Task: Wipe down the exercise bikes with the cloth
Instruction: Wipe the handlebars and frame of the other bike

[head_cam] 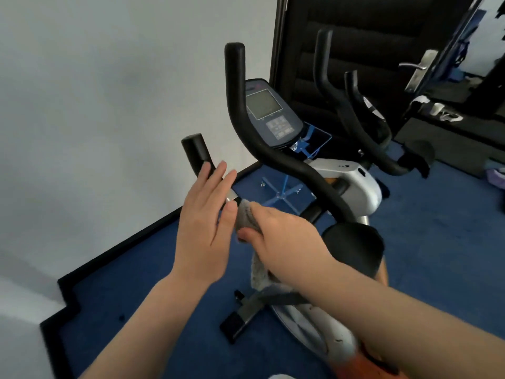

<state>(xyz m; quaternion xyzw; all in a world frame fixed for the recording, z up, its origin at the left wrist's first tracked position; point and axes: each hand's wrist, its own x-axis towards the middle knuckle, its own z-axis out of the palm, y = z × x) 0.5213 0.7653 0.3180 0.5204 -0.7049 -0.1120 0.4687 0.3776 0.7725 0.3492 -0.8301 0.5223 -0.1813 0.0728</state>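
Observation:
A silver and black exercise bike [352, 184] stands in front of me with a grey console [269, 113] and two curved black handlebars. My right hand [284, 236] is closed on a grey cloth [247, 218], pressing it on the lower part of the left handlebar [195, 151]; the cloth's tail hangs below my wrist. My left hand [203, 222] rests flat against that same handlebar just below its foam grip, fingers straight and apart, holding nothing. The right handlebar [262, 149] curves up past my right hand. A second bike's black handlebars [358, 105] show behind.
White wall on the left with a black skirting edge [153, 231]. Blue carpet [437, 228] covers the floor. A dark door with a metal handle [418, 68] stands at the back right. The bike's base bar [246, 315] lies low in front of me.

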